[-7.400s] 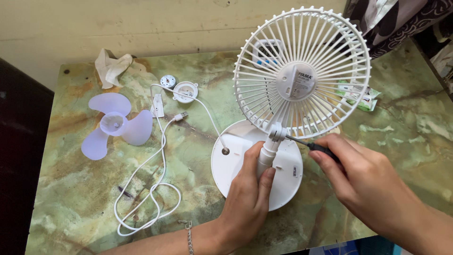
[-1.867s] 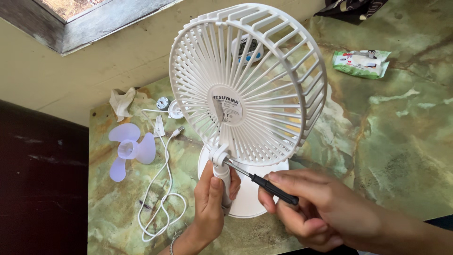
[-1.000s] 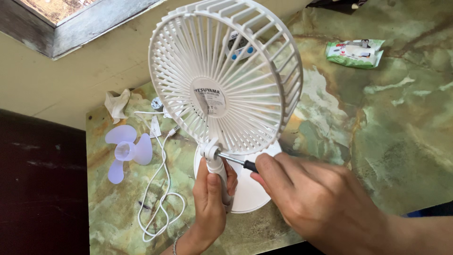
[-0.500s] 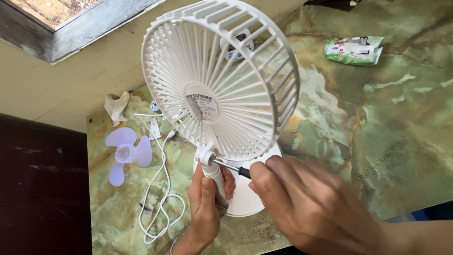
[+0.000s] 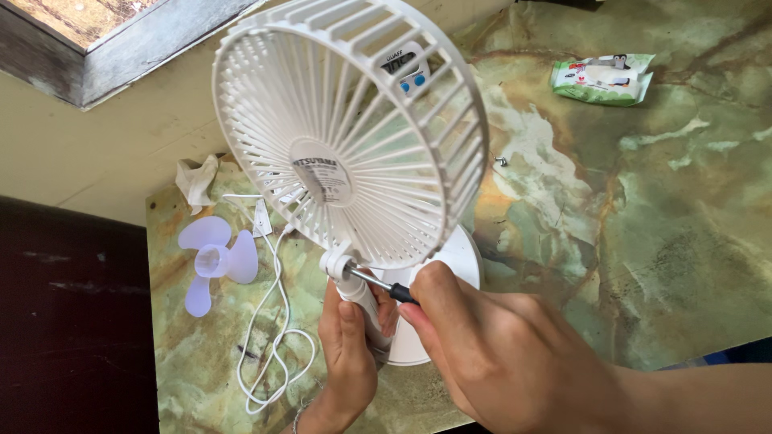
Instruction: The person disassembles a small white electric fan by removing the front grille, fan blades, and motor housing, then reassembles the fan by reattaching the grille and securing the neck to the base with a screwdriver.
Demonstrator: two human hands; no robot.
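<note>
Marble table point(image 5: 683, 241): one fan point(image 5: 354, 145), two hands.

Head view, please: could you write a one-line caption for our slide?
Left hand steadies a white fan while right hand turns a screwdriver at its neck.

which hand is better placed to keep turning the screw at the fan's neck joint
Right. The right hand holds the screwdriver, its tip at the joint under the grille. The left hand grips the stand, steadying it.
</note>
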